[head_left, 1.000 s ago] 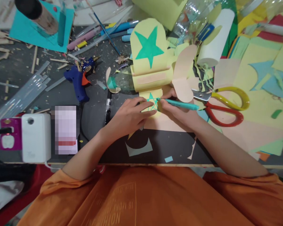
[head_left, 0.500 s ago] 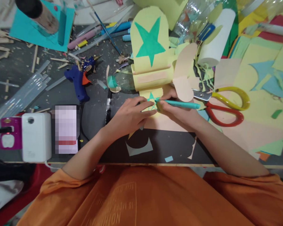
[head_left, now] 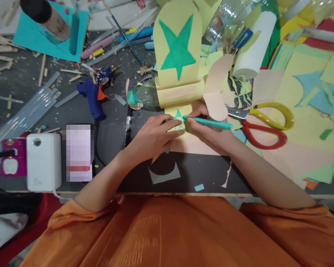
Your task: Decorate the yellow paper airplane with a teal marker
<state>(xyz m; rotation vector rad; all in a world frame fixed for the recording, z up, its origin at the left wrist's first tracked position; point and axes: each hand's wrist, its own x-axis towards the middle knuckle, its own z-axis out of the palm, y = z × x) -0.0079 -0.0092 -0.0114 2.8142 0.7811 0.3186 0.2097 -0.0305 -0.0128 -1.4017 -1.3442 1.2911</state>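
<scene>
My right hand (head_left: 207, 124) grips a teal marker (head_left: 215, 123), its tip on a small green star outline (head_left: 179, 114) drawn on the lower yellow paper flap (head_left: 169, 110). Fingers apart, my left hand (head_left: 157, 133) lies flat across that flap and presses it down. Above, the flap joins a yellow paper piece wrapped around a clear plastic bottle (head_left: 149, 94) lying on its side with a teal cap (head_left: 133, 97). A larger filled green star (head_left: 179, 46) covers the upper flap. A pale peach paper shape (head_left: 218, 89) sticks out beside my right hand.
Scissors (head_left: 267, 126) with yellow and red handles lie right of my right hand. Left are a blue glue gun (head_left: 91, 96), a black pen (head_left: 128, 128), clear glue sticks (head_left: 25, 111), a phone (head_left: 78, 152) and a white power bank (head_left: 43, 161). Coloured paper (head_left: 308, 148) covers the right side.
The rear end of the marker has shifted slightly left and down, with its tip still at the small star. Both hands stay in nearly the same place.
</scene>
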